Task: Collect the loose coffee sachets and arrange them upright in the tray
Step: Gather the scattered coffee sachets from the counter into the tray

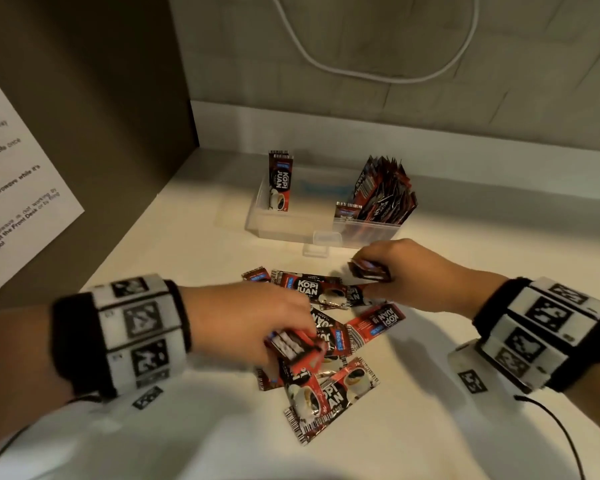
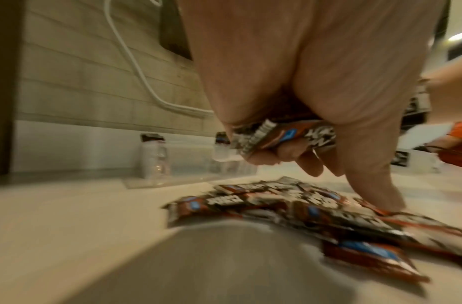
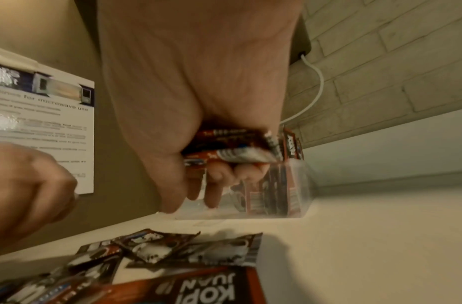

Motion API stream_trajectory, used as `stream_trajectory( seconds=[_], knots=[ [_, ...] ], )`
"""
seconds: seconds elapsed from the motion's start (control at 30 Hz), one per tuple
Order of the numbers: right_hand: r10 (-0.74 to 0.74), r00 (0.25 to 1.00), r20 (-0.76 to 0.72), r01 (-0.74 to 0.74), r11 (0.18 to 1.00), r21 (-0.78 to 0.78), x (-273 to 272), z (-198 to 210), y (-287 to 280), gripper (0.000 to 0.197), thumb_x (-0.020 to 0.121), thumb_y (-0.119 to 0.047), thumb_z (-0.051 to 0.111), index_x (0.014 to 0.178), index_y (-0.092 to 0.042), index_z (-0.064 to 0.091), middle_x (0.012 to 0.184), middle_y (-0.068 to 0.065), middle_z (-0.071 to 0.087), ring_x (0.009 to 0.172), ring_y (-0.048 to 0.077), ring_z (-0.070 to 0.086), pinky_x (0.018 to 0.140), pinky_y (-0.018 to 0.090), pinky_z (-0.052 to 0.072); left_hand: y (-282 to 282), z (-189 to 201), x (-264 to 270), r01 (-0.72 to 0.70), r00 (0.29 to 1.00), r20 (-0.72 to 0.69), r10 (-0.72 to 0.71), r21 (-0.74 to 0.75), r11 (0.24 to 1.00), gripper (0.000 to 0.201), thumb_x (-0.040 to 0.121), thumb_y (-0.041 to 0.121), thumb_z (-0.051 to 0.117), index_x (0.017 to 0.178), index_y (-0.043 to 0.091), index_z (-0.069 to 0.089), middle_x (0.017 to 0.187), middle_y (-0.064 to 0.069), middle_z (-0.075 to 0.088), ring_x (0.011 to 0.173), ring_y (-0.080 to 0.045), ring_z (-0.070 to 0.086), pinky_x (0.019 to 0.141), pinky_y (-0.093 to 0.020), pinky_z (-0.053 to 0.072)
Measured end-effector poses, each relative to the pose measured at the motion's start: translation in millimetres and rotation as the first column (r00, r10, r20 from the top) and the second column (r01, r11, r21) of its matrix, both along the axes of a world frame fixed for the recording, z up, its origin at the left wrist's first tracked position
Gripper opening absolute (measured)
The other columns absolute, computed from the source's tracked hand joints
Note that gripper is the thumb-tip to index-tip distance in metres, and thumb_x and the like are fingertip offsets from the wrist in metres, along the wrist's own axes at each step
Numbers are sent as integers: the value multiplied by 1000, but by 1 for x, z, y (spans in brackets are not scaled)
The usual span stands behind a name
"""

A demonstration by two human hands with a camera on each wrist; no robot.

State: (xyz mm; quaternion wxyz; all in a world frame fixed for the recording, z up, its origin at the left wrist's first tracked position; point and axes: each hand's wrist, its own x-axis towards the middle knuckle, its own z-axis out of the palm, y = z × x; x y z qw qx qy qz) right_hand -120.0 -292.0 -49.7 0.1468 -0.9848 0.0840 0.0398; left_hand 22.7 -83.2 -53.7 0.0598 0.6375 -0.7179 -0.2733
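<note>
On each of my wrists I see a black cuff (image 1: pixel 73 341) under a band of white blocks (image 1: pixel 136 327) printed with black square markers; a thin black cable (image 1: pixel 548 420) trails from each.

The head view looks forward and steeply down from above onto the desk (image 1: pixel 201 244), with both wrists entering from the lower corners and the clear tray (image 1: pixel 284 230) near the frame's centre, the tiled wall (image 1: pixel 499 81) filling the top. The left wrist view sits low, just above the desk, facing along the left hand (image 2: pixel 315 82), which fills the upper middle, very near. The right wrist view is equally low and close behind the right hand (image 3: pixel 198 82), tilted toward the wall. All three share the scattered sachets (image 1: pixel 326 341), the tray and the white cable (image 1: pixel 378 71); blur softens both wrist views.
</note>
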Motion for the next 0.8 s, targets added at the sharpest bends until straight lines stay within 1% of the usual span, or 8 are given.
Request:
stream_trajectory(
  seconds=[0.13,0.27,0.4,0.47,0.53,0.6,0.7,0.8],
  knots=[
    [-56,994,-94,51,997,-54,19,-14,6,40,68,-31,81,101,-19,63,94,-3,58,82,14,52,72,26,45,-16,-18,-15,147,982,117,-148,18,989,40,80,34,74,117,28,59,108,15,50,97,-5,48,86,-25,41],
    [-79,979,-190,65,995,-78,25,-14,3,39,67,-29,81,99,-18,63,86,-5,60,74,11,53,57,15,36,-20,-16,-16,173,972,162,-173,15,985,33,81,36,74,108,23,61,101,5,61,97,-16,55,90,-39,43],
    [-64,967,-248,38,993,-108,21,-10,-9,27,72,-25,77,95,-17,65,84,-4,65,66,7,54,53,11,39,-18,-8,-12,122,978,183,-104,-91,988,17,85,40,68,85,30,54,84,9,62,81,-10,57,82,-35,48],
    [-74,966,-247,46,992,-116,18,-8,-15,14,78,-17,69,91,-17,64,81,-3,65,69,11,57,59,17,45,-17,2,-6,49,991,127,-35,-107,993,22,90,36,63,77,38,45,76,15,56,74,-4,54,76,-30,49],
    [-78,970,-232,63,996,-69,11,-1,-21,10,83,-15,63,83,-22,57,77,-6,60,68,10,54,59,20,41,-17,12,4,-37,996,78,42,-58,998,28,91,31,62,82,44,39,82,18,52,76,-2,52,73,-25,47],
    [-81,975,-209,82,997,-5,3,5,-27,21,88,-13,58,80,-29,47,77,-9,58,68,7,53,59,21,40,-15,16,18,-117,991,65,116,10,993,26,94,30,57,92,43,35,88,17,54,77,-1,53,69,-22,45],
    [-89,979,-181,105,991,79,-8,9,-33,30,91,-2,52,100,-30,53,80,-12,65,66,1,60,63,19,47,-12,12,38,-216,972,110,208,66,974,25,96,30,54,112,35,36,85,12,57,71,-3,54,61,-19,42],
    [-1,992,-130,12,996,90,-13,7,-25,30,87,-10,64,108,-30,60,82,-17,64,72,-5,59,67,15,43,-15,6,47,-250,959,160,234,89,964,36,92,29,61,124,34,45,101,11,63,85,-5,58,75,-24,48]
  ],
)
